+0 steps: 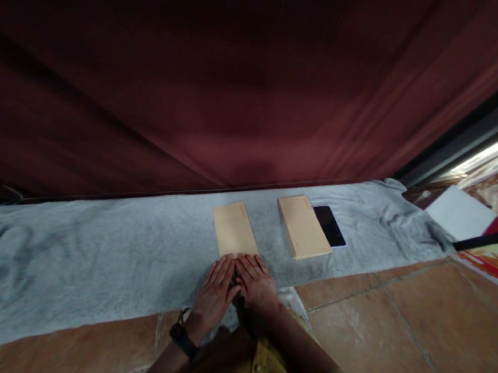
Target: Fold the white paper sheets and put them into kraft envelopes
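Note:
A tan paper envelope (234, 228) lies on the grey cloth (136, 246) in front of me, its near end under my fingertips. My left hand (217, 290) rests with fingers stretched forward over the near left part of that end. Beside it, my right hand (259, 284) lies with its fingers flat on the near right part. The two hands almost meet at the thumbs, and I see nothing gripped in either one. To the right is a neat stack of similar envelopes (304, 227). A dark-screened phone (329, 224) sits against the stack's right side, partly under it.
A dark red curtain (257, 104) hangs along the cloth's far edge. Brown floor tiles (376, 330) run along the near side. At the right are a dark metal bar (488, 240), a white sheet (459, 214) and a colourful printed sheet (496, 266).

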The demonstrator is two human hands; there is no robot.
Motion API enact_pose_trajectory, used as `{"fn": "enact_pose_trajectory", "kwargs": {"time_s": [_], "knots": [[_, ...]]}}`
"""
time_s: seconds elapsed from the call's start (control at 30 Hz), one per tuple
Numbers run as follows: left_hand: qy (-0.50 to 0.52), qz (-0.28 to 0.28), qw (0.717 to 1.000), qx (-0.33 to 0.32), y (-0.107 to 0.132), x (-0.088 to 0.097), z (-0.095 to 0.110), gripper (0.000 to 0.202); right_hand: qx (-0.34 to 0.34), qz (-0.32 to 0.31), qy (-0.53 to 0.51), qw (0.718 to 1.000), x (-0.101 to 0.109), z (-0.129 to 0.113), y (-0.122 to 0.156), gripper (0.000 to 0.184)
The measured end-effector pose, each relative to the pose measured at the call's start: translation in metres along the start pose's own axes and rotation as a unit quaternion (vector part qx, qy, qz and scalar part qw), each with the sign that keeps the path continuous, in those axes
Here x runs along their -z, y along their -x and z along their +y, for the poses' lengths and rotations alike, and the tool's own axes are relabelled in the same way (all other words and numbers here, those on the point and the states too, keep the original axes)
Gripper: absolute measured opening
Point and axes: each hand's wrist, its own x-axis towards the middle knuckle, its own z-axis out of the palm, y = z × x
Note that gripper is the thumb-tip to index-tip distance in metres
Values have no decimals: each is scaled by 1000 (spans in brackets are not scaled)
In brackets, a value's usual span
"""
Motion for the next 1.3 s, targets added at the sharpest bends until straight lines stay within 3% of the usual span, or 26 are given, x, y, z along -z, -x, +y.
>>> {"fn": "enact_pose_trajectory", "kwargs": {"time_s": [0.17,0.7,1.13,1.3], "knots": [[-37,14,999,-19,20,-1,8,63,0,6,-6,1000,0,5,7,50],[-46,29,999,-6,30,3,8,70,-64,19,9,998,21,26,35,49],[-48,29,998,9,32,2,6,65,-86,16,5,996,22,28,34,50],[-19,24,999,27,25,6,8,53,-120,21,-5,992,23,27,24,48]]}}
